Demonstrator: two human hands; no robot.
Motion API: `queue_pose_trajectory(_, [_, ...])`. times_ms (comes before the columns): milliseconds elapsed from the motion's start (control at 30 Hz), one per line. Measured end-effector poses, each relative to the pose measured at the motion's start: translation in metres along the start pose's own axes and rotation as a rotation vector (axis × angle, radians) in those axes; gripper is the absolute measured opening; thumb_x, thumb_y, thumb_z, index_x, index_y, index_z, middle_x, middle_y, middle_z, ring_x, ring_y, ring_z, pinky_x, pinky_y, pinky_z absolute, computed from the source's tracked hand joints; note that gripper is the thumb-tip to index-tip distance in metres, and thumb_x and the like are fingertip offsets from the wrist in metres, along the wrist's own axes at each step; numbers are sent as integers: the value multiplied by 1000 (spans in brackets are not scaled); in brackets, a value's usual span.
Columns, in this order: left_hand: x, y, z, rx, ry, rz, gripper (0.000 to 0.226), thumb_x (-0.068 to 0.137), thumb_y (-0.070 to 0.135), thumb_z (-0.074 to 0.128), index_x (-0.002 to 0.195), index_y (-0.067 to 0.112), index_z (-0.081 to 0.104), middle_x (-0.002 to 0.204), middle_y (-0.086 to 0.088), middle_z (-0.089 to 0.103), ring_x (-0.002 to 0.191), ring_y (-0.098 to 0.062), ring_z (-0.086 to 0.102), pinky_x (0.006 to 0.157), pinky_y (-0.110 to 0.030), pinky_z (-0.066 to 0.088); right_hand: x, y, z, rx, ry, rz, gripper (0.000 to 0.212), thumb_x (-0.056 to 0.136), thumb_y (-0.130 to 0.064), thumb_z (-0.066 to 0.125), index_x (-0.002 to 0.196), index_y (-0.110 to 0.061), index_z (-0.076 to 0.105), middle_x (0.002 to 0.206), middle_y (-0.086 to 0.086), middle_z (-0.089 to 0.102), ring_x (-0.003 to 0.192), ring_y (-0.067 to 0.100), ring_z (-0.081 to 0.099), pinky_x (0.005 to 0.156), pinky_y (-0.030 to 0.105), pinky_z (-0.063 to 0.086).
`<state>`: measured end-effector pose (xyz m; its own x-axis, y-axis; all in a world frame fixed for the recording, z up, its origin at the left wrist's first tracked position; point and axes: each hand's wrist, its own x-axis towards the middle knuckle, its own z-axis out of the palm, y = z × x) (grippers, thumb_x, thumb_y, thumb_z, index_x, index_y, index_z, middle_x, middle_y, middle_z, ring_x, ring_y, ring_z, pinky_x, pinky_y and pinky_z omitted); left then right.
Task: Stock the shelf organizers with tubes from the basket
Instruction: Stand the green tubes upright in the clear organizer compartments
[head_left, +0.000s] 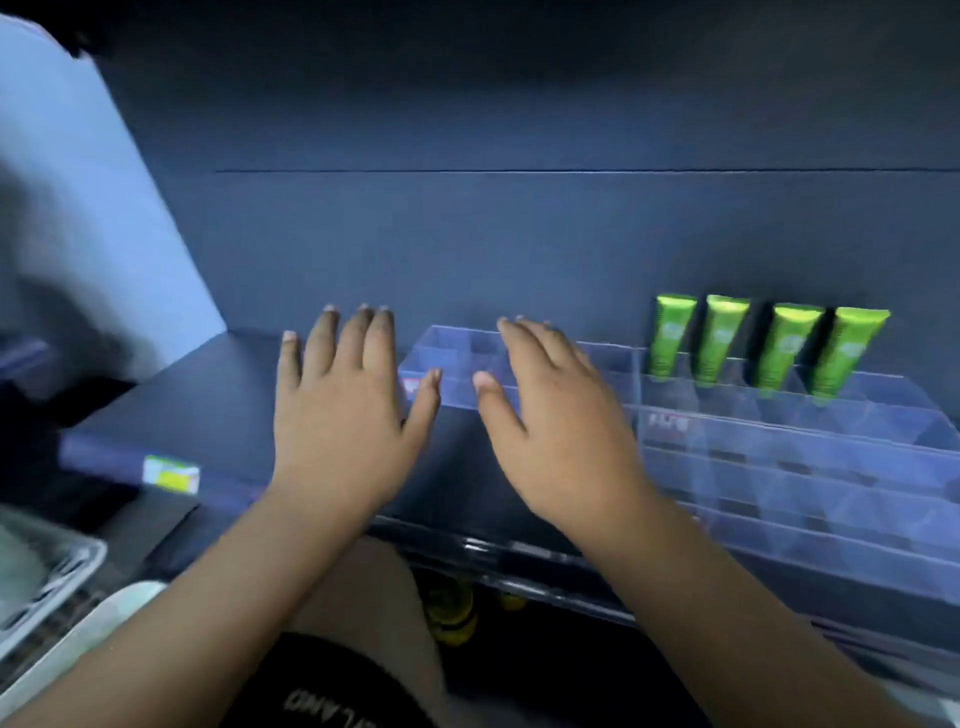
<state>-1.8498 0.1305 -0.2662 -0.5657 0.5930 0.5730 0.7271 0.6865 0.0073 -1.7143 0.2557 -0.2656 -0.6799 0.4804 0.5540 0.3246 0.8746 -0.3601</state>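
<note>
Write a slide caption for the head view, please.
Open left hand and right hand reach toward a clear acrylic shelf organizer holding four green plastic tubes.

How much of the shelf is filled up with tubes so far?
Only a little. Four green tubes stand in the back row of the clear organizer, on the right. The left hand and right hand are open, holding nothing, near its left end. The other compartments look empty; the basket sits lower left.

1 wide-angle camera on the head looks forward and down, close to a dark shelf (208, 395); left hand (337, 410) and right hand (561, 431) sit mid-frame; basket (62, 566) at the lower left edge.
</note>
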Motion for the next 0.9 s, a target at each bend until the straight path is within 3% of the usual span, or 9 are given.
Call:
queue_pose_trajectory(267, [-149, -188, -36, 131, -83, -350, 73, 97, 60, 36, 147, 8, 43, 150, -9, 51, 147, -35, 34, 117, -57, 29, -47, -193, 113, 150, -243, -297, 63, 95, -49, 33, 144, -13, 48, 149, 9, 49, 142, 30, 41, 115, 45, 37])
queue_pose_trajectory(500, [-275, -284, -19, 143, -299, -650, 72, 101, 62, 36, 150, 10, 36, 155, -10, 44, 148, -35, 31, 121, -52, 27, -96, -292, 204, 163, -605, -494, 47, 100, -42, 47, 137, -14, 49, 141, 7, 51, 133, 29, 44, 104, 42, 38])
queue_pose_trajectory(633, [-326, -310, 18, 38, -424, -850, 66, 100, 57, 43, 144, 8, 43, 147, -14, 50, 142, -37, 37, 117, -51, 33, -106, -300, 267, 145, -828, -451, 40, 99, -40, 49, 130, -15, 53, 135, 9, 54, 122, 34, 51, 97, 43, 47])
queue_pose_trajectory(767, [-361, -330, 61, -89, -551, -988, 56, 100, 51, 47, 136, 8, 48, 139, -15, 55, 134, -37, 42, 108, -48, 41, -113, -286, 329, 62, -994, -311, 25, 97, -42, 48, 104, -19, 56, 107, 6, 60, 100, 33, 59, 74, 37, 47])
queue_pose_trajectory(900, [-380, -348, 106, -156, -663, -1053, 54, 101, 48, 48, 140, 11, 46, 142, -12, 53, 134, -35, 43, 105, -48, 42, -114, -281, 384, 5, -1118, -221, 24, 97, -35, 50, 102, -16, 65, 101, 9, 67, 91, 32, 61, 76, 35, 53])
